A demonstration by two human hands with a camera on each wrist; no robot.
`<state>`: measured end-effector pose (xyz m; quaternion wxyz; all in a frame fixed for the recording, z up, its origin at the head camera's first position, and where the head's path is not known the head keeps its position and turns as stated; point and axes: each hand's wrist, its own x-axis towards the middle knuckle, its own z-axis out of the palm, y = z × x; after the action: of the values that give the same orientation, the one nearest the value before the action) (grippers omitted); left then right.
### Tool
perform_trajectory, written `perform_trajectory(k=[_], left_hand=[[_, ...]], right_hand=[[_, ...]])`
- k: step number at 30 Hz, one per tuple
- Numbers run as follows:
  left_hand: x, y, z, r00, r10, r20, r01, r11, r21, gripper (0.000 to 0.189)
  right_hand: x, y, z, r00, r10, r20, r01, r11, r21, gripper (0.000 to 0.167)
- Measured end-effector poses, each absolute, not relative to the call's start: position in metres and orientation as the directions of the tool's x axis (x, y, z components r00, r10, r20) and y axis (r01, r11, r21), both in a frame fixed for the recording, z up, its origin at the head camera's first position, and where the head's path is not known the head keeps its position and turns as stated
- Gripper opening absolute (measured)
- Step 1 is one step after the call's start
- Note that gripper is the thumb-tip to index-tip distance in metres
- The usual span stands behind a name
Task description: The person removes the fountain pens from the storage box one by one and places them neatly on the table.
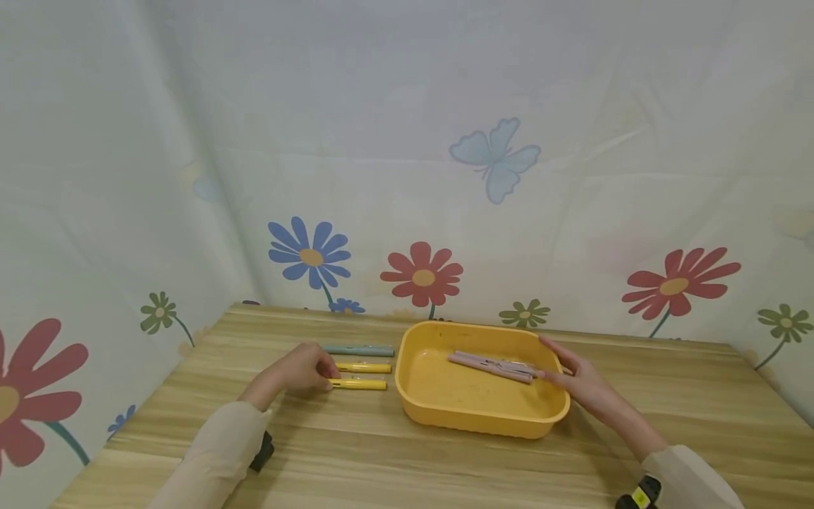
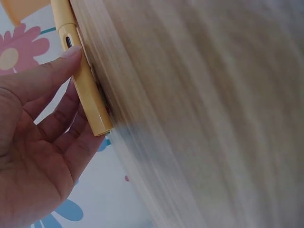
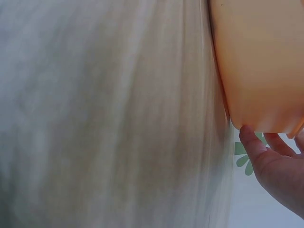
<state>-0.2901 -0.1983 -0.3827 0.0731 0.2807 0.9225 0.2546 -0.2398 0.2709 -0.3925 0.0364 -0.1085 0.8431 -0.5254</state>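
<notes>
My left hand point(image 1: 308, 369) pinches the nearest yellow pen point(image 1: 365, 384) by its left end, against the table. In the left wrist view, the thumb presses on the yellow barrel point(image 2: 88, 90) beside a small slot, with fingers behind it. Just beyond lie a second yellow pen point(image 1: 369, 368) and a grey-green pen point(image 1: 365, 350), roughly parallel. A yellow plastic basket point(image 1: 477, 422) stands to their right. At its right end my right hand point(image 1: 588, 387) holds the rim, thumb over the edge. Pale purple pens point(image 1: 490, 369) lie inside; their exact number is hard to tell.
The wood-grain table point(image 1: 356, 459) runs back to a white curtain point(image 1: 381, 177) printed with flowers and a butterfly. The curtain also closes off the left side. Dark devices point(image 1: 639, 495) are worn at the wrists.
</notes>
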Motion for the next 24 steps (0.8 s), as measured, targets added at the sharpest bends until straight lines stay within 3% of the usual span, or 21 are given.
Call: perform_trajectory(k=[24], left_hand=[[-0.291,-0.1995,-0.3854,-0.849,0.528,-0.016,0.442,0.726,0.527,0.014]], right_hand=[[-0.2402,0.2705,-0.3918,-0.973,-0.227,0.039,-0.134,0.419,-0.898,0.069]])
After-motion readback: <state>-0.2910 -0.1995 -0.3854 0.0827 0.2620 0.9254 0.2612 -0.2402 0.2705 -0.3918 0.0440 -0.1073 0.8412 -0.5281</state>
